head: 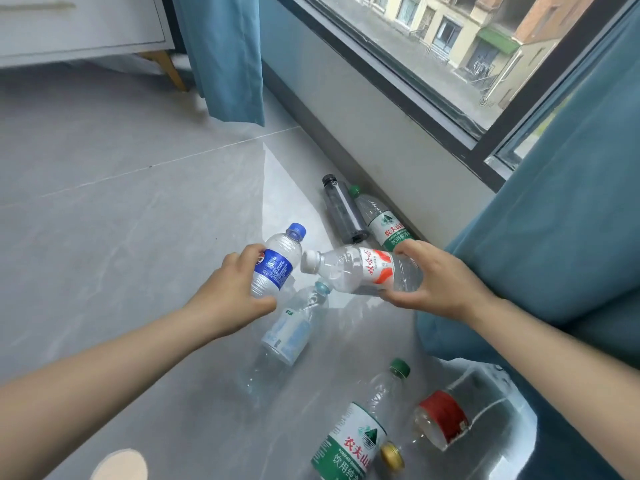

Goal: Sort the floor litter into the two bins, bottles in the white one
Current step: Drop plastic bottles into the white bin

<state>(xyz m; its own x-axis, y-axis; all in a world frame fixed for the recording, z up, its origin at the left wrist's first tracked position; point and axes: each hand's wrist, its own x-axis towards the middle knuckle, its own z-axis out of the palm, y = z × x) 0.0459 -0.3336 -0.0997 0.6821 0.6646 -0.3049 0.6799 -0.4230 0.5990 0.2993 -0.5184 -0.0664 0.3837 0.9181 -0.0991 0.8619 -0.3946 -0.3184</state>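
My left hand (230, 292) grips a small clear bottle with a blue label and blue cap (277, 261), held above the floor. My right hand (436, 278) grips a clear bottle with a red-and-white label and white cap (360, 270), its cap pointing left toward the other bottle. On the floor below lies a clear bottle with a pale blue label (287, 337). Nearer me lie a green-label bottle (356, 431) and a red-label bottle with a gold cap (436, 417). By the wall lie a dark grey bottle (341, 209) and another green-label bottle (381, 220). No bin is in view.
The grey tiled floor (121, 220) stretches to the left. Teal curtains hang at the back (225, 53) and pool on the floor at the right (554, 237). A low wall under the window (381, 133) runs diagonally. A white cabinet with wooden legs (86, 26) stands at the far left.
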